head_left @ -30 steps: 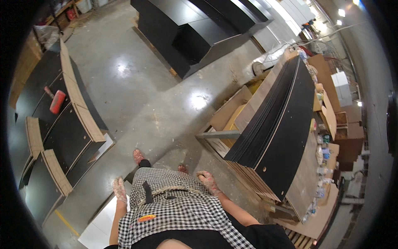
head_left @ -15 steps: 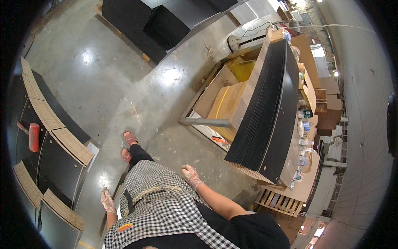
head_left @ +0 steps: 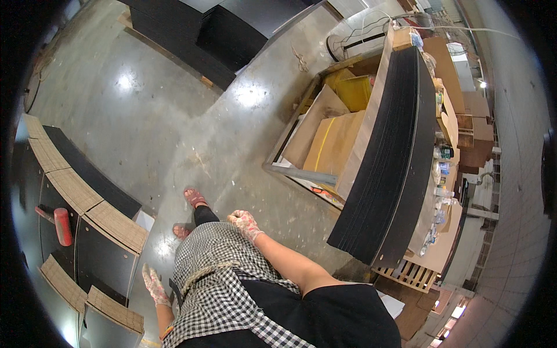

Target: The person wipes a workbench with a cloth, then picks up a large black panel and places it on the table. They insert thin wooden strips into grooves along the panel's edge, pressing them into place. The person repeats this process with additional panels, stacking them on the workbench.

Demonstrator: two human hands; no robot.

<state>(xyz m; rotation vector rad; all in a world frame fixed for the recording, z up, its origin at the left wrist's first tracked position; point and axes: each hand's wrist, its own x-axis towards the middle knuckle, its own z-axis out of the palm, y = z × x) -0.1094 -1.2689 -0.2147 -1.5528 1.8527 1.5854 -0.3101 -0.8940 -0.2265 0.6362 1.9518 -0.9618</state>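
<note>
"Swung across to the front of the checked apron (head_left: pixel 214 255), the right hand (head_left: pixel 246 225) has left the spot beside it where it hung half a second ago. What does it hold?"

"Cannot tell. Its fingers appear curled, pale and red-flecked to the wrist, just past the apron's upper edge, and the bent fingers hide whatever the palm may carry."

"And the left hand (head_left: pixel 155 285)?"

"Lowered at the person's left side, fingers stretched out and held close together, with nothing seen in its grasp. Nearest to it are curved black panels (head_left: pixel 104 255) with light-brown edges, stacked at the left, a strip of floor showing between."

"What rests on those panels?"

"One red tool (head_left: pixel 62 227) with a cylindrical head, lying on a black face beyond the reach of both hands, its handle toward the upper left."

"Elsewhere on the workshop floor (head_left: pixel 162 133)?"

"Across from the person's right arm, a tall stack of black sheets (head_left: pixel 377 156) curves along a bench lined with clear bottles (head_left: pixel 442 191). Cardboard (head_left: pixel 336 145) sits below, inside a frame. Ahead stands a dark block of panels (head_left: pixel 168 35); near the apron, a foot in a reddish sandal (head_left: pixel 194 197) is planted on the concrete."
</note>
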